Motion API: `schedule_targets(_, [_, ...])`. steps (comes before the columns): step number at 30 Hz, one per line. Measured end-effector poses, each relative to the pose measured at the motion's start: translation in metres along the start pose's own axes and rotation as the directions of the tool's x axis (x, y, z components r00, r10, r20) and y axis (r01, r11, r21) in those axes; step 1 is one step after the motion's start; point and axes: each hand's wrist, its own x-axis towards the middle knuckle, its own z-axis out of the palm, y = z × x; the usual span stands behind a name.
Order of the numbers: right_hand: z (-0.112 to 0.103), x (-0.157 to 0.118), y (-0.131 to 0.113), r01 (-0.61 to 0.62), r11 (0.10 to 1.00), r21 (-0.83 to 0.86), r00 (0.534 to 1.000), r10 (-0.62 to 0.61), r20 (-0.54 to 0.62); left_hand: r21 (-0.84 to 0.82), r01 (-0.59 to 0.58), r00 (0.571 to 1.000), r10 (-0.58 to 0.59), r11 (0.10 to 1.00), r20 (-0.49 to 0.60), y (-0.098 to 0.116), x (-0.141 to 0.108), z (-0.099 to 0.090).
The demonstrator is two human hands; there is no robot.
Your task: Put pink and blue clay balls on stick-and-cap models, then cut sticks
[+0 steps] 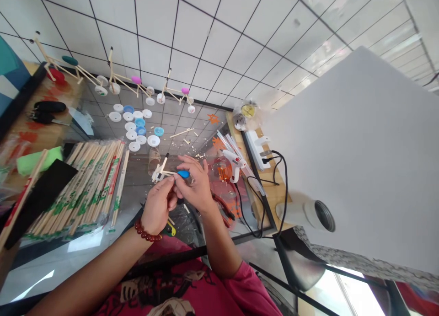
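Observation:
My left hand [158,207], with a beaded bracelet on the wrist, pinches a small tricycle model of wooden sticks. White caps [157,174] serve as its wheels, and a dark-tipped stick [165,161] rises from its front. A blue oval piece [184,174] sits on the model beside my fingertips. My right hand [195,183] meets the left one there, thumb and forefinger closed on the model's rear end, the other fingers stretched out. My fingers hide that end and the exact grip.
Finished stick models [113,78] stand along the tiled wall. Loose bottle caps [130,126] lie before them. Bagged chopsticks [89,183] are at left. A white glue gun [235,163], red-handled pliers [222,206] and a power strip [257,149] with cables are at right.

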Motion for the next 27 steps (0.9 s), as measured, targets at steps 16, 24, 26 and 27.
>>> schedule_targets(16, [-0.016,-0.014,0.023,-0.018,0.994,0.111,0.998,0.012,0.055,0.023,0.090,0.996,-0.089,0.996,-0.013,0.010,0.012,0.009])
schedule_targets(24, [-0.013,-0.009,0.016,0.008,0.991,0.136,1.000,-0.011,0.023,0.040,0.032,0.999,-0.032,0.999,-0.001,0.006,0.010,0.005])
schedule_targets(26, [-0.012,-0.008,0.014,0.026,0.991,0.132,0.999,-0.029,0.022,0.046,0.025,1.000,-0.026,0.999,0.008,0.005,0.010,0.005])
schedule_targets(27, [-0.012,-0.007,0.014,0.024,0.992,0.127,0.999,-0.027,0.024,0.050,0.022,1.000,-0.022,0.999,0.010,0.005,0.009,0.005])
